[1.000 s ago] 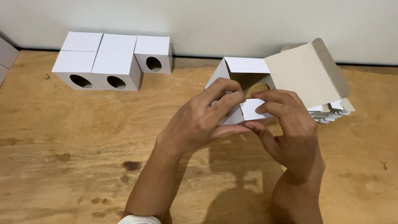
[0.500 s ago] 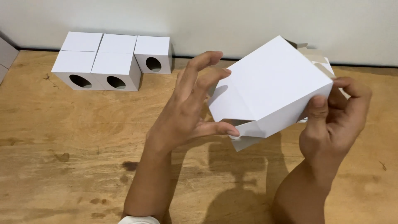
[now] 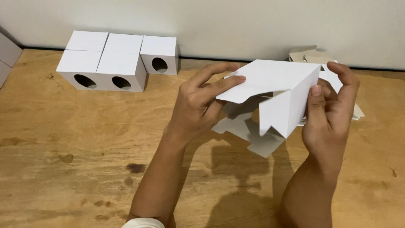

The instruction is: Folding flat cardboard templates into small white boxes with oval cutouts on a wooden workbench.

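Observation:
Both my hands hold a white cardboard box [image 3: 276, 90] up above a wooden table [image 3: 84, 160]. The box is partly folded, its underside open, with loose flaps hanging down toward me. My left hand [image 3: 200, 105] grips its left edge, fingers on top and thumb below. My right hand [image 3: 331, 112] pinches the right side, thumb on the near wall, fingers curled over the far corner.
Three finished white boxes [image 3: 120, 59] with round holes in their fronts stand in a cluster at the back left, against the pale wall. A pile of flat box blanks [image 3: 306, 55] lies behind my right hand. A grey object [image 3: 6, 52] sits at the left edge.
The box has been lifted off the table and turned over. Its open end, which faced up a second ago, now faces down with the flaps hanging. Both hands shifted their grip.

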